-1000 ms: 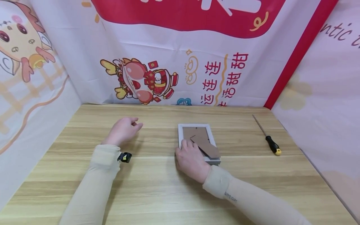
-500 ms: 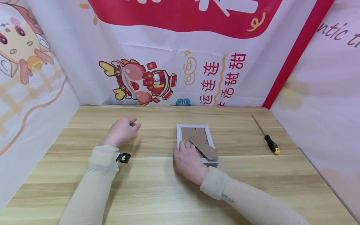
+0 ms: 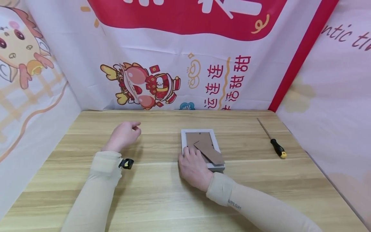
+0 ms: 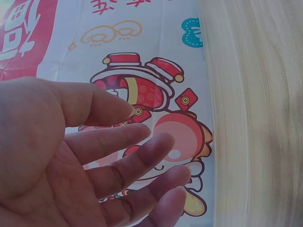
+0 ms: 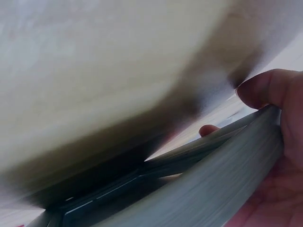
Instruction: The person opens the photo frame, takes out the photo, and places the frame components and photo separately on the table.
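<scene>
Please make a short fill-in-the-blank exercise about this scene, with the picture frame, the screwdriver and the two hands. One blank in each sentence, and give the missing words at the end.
1. The right hand grips the near-left corner of the white picture ____.
2. The picture frame lies with its brown cardboard ____ facing up.
3. The screwdriver with the black and yellow handle lies to the ____ of the frame.
4. The left hand holds ____, its fingers relaxed above the wooden table.

Missing words: frame; back; right; nothing
</scene>
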Action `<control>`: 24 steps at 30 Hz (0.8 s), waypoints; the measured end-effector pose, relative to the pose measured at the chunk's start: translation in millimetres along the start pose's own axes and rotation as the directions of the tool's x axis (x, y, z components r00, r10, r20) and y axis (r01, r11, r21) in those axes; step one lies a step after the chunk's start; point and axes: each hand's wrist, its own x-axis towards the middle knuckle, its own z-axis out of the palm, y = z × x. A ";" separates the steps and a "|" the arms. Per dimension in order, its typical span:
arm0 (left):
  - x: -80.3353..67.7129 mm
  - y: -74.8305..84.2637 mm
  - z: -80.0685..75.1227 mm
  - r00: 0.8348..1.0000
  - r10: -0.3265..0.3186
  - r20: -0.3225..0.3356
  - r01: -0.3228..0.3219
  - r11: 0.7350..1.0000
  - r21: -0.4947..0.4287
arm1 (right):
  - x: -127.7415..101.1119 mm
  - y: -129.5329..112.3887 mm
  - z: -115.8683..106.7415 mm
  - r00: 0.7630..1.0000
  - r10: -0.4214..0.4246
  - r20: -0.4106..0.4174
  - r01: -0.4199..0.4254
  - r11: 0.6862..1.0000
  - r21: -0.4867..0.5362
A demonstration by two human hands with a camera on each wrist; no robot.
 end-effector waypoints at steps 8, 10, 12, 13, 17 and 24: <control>-0.2 -2.9 0.2 1.000 0.017 -0.013 -0.017 1.000 0.005 | 0.9 1.7 2.2 1.000 -0.003 0.024 0.002 0.999 0.041; 0.3 -3.8 0.3 1.000 0.015 -0.008 -0.015 1.000 0.004 | 2.1 2.1 2.2 0.999 -0.002 0.035 0.000 0.999 0.049; 1.1 -5.0 0.6 1.000 0.016 -0.007 -0.015 1.000 0.006 | 3.4 2.6 2.4 0.999 -0.002 0.041 -0.001 0.999 0.050; 1.4 -5.3 0.8 1.000 0.017 -0.007 -0.017 1.000 0.006 | 4.1 3.0 2.7 0.999 -0.001 0.044 -0.002 0.999 0.052; 2.7 -5.7 1.4 1.000 0.015 -0.002 -0.015 1.000 0.004 | 6.9 5.2 2.5 0.994 -0.001 0.112 -0.010 0.995 0.098; 3.3 -4.4 5.9 1.000 0.002 0.021 -0.002 1.000 -0.006 | 18.8 14.0 6.1 0.958 -0.032 0.286 -0.030 0.977 0.211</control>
